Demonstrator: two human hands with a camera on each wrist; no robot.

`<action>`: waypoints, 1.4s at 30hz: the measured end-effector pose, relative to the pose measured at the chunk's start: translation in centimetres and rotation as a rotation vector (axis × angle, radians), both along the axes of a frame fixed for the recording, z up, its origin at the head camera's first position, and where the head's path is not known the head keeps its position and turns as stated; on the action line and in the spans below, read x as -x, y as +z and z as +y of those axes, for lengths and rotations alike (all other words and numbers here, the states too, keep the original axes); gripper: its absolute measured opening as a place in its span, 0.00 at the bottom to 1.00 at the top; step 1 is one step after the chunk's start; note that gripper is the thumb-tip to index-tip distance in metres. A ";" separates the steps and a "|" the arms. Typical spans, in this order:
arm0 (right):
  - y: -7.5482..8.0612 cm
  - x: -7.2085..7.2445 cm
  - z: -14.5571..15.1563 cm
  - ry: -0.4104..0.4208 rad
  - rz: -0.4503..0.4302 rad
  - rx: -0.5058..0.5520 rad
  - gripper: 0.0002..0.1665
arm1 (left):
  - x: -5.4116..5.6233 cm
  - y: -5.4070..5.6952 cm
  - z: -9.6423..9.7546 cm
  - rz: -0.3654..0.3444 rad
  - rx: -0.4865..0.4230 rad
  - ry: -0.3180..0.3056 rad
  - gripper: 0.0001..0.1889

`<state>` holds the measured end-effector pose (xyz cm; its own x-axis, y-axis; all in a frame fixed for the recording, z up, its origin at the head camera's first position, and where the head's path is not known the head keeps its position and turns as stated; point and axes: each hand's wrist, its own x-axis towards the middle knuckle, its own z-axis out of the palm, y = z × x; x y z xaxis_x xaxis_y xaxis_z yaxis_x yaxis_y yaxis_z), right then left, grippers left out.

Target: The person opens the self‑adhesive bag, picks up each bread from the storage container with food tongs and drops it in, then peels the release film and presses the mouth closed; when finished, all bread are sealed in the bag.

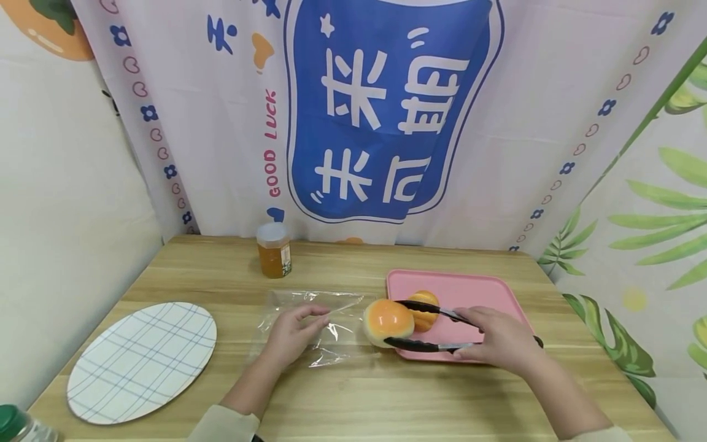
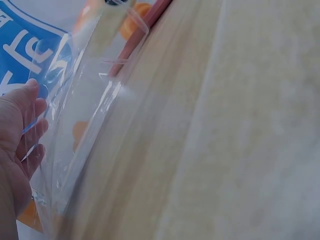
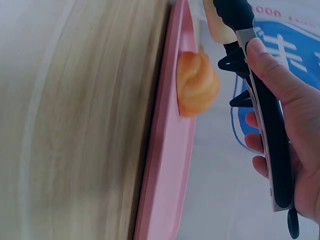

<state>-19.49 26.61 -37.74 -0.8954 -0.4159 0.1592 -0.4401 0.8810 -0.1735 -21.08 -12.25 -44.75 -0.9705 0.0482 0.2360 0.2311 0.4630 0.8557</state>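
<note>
My right hand [image 1: 499, 341] grips black-and-silver tongs [image 3: 270, 125], whose black tips hold a round bun [image 1: 388, 320] with a glossy orange top. The bun is off the tray, beside the opening of a clear plastic bag [image 1: 339, 328]. My left hand [image 1: 295, 334] holds the bag's left part, with thumb and fingers about the film in the left wrist view. A second, twisted bun [image 3: 196, 84] lies on the pink tray [image 1: 469, 283], partly behind the tongs in the head view.
A honey-coloured jar [image 1: 273, 252] with a pale lid stands at the back. On the left lies an oval checked placemat [image 1: 143, 362]. A green-capped container [image 1: 22, 423] is at the near left corner. A printed curtain [image 1: 221, 153] hangs behind the wooden table [image 1: 353, 399].
</note>
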 end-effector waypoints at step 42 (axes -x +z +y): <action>-2.9 2.8 -9.3 0.149 -0.078 0.033 0.43 | -1.2 0.5 1.5 0.043 -0.047 -0.089 0.07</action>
